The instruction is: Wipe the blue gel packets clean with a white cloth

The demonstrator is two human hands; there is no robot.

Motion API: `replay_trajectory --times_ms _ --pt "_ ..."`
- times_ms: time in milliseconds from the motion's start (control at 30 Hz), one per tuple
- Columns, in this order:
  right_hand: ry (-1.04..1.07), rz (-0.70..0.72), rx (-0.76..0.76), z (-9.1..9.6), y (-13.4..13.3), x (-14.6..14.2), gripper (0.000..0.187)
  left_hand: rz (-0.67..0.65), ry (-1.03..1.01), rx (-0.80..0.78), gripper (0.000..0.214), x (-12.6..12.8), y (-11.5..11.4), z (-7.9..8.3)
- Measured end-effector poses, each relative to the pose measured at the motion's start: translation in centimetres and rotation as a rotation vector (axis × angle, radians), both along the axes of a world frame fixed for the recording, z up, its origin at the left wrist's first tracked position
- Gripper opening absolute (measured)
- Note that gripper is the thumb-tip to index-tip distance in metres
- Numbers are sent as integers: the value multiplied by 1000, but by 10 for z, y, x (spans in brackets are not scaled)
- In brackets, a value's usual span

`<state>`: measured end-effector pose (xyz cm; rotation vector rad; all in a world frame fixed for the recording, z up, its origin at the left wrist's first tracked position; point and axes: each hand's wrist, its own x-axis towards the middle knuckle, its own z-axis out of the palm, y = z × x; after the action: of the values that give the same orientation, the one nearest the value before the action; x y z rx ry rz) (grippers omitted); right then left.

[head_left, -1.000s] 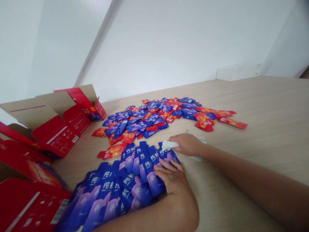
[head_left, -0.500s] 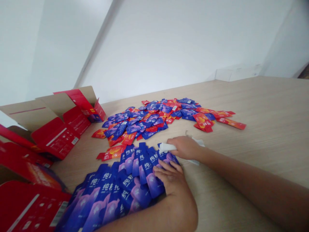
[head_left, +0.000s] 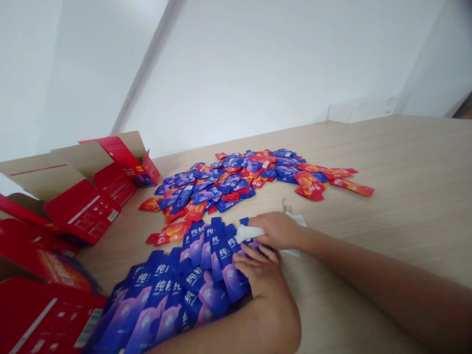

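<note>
My left hand (head_left: 260, 270) rests with spread fingers on the right end of a row of blue-purple sachets (head_left: 165, 290). These overlap in neat layers, printed side up. Just beyond those fingers, my right hand (head_left: 276, 228) grips a crumpled white tissue (head_left: 249, 233); it may be a thin cloth. One end of it sticks out over the upper edge of the rightmost sachets, and another part (head_left: 296, 220) shows behind the hand. The right hand's fingertips are hidden.
Behind the row lies a loose heap of mixed blue and red sachets (head_left: 228, 179). Open red cartons (head_left: 88, 211) stand along the left side of the wooden table (head_left: 368, 221). A white box (head_left: 361, 112) is at the far right by the wall.
My right hand has shifted slightly left and down with the white tissue, which now covers more of the rightmost sachet. The left hand stays almost in place.
</note>
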<state>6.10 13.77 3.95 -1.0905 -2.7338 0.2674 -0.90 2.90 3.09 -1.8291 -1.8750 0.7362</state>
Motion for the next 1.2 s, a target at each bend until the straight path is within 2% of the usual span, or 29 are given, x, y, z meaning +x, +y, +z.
replay_trajectory --times_ms 100,167,267,333,400,533,667,733,800,867,933,1100,1200 --pt "-14 -85 31 0 7 8 27 3 0 -18 55 1 -1 0" --pt "18 -94 39 4 6 10 26 -3 10 -25 55 0 -1 0" --pt "105 -1 20 9 0 8 29 -14 30 -22 54 0 -1 0" --pt "99 71 -20 10 -4 3 30 -15 27 -27 54 0 0 0" --pt "53 85 -45 8 -5 1 32 -11 16 -17 53 1 0 0" --pt "-29 -50 -12 3 2 4 34 3 -77 28 51 1 -1 1" --pt "-42 -157 -3 8 5 10 30 27 -217 81 49 1 -1 1" --pt "37 -126 24 11 1 10 30 21 -220 81 49 1 -1 2" --pt "102 -29 39 13 -3 7 32 17 -208 70 50 0 -1 3" --pt "92 70 15 11 -6 3 33 24 -212 61 49 0 0 3" --pt "35 96 -13 7 -4 2 34 31 -225 64 49 0 0 3" --pt "-70 -121 8 2 7 7 31 21 -185 58 50 1 -1 3" --pt "-33 -172 15 7 6 10 31 13 -128 28 51 1 0 2"
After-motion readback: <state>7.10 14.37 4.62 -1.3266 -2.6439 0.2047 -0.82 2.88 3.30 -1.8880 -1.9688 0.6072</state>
